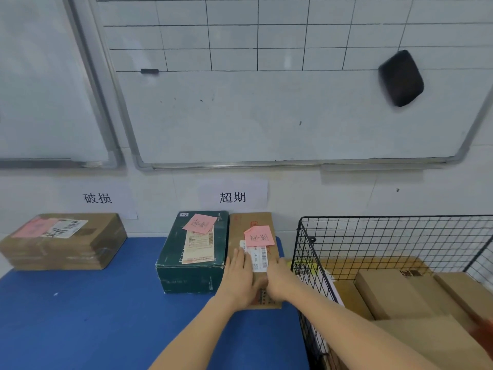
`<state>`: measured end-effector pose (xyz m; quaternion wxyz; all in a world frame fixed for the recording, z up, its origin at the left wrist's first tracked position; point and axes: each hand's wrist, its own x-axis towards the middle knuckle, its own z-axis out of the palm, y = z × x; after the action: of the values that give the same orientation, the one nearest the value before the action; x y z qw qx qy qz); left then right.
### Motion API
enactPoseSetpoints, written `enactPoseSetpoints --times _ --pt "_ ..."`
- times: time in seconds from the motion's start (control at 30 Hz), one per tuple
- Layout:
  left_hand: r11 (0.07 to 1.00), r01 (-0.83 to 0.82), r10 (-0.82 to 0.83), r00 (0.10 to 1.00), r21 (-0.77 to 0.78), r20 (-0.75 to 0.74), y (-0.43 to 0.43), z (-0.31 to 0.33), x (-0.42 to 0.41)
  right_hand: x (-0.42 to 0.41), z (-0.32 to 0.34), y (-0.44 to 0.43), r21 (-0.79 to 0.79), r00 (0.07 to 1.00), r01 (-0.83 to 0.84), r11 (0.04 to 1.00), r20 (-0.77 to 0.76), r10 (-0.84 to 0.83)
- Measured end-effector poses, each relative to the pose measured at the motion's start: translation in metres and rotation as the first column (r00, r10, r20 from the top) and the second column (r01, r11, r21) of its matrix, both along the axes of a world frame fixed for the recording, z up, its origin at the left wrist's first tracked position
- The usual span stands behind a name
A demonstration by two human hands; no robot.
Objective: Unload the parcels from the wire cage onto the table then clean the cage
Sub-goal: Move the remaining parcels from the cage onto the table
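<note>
**Both grips flat on a parcel at the table's right edge**

Head view: a long brown cardboard parcel point(256, 220) with a pink sticky note and a white barcode label lies on the blue table point(80, 316), its far end at the wall and its left side against a dark green cardboard box point(192, 263). The left grip point(238, 279) rests flat on the parcel's near half with fingers straight, closing on nothing. The right grip point(280, 280) lies along the parcel's right edge, fingers also stretched forward. The parcel sits under both palms and reaches past the fingertips. Just to the right stands the black wire cage point(373, 236), with several plain brown boxes point(386, 292) inside. Another taped brown box point(64, 241) sits well apart at the table's left.
</note>
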<state>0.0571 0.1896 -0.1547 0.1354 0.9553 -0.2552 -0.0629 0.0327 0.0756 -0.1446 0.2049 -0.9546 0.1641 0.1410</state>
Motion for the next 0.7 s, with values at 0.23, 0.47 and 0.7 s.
enactPoseSetpoints --times 0.23,0.47,0.7 --pt "0.986 0.013 -0.015 1.0 -0.166 -0.007 0.006 0.003 0.007 0.0 0.017 0.006 -0.023 1.0 -0.015 1.0 0.024 0.016" --pt "0.971 0.028 -0.038 0.999 -0.236 -0.035 -0.005 0.069 0.013 -0.028 0.075 -0.013 -0.223 0.898 -0.138 0.965 0.384 0.217" --pt "0.95 0.067 -0.079 0.996 -0.305 -0.028 -0.059 0.122 -0.015 -0.079 0.123 -0.074 -0.174 0.836 -0.042 0.984 0.534 0.13"
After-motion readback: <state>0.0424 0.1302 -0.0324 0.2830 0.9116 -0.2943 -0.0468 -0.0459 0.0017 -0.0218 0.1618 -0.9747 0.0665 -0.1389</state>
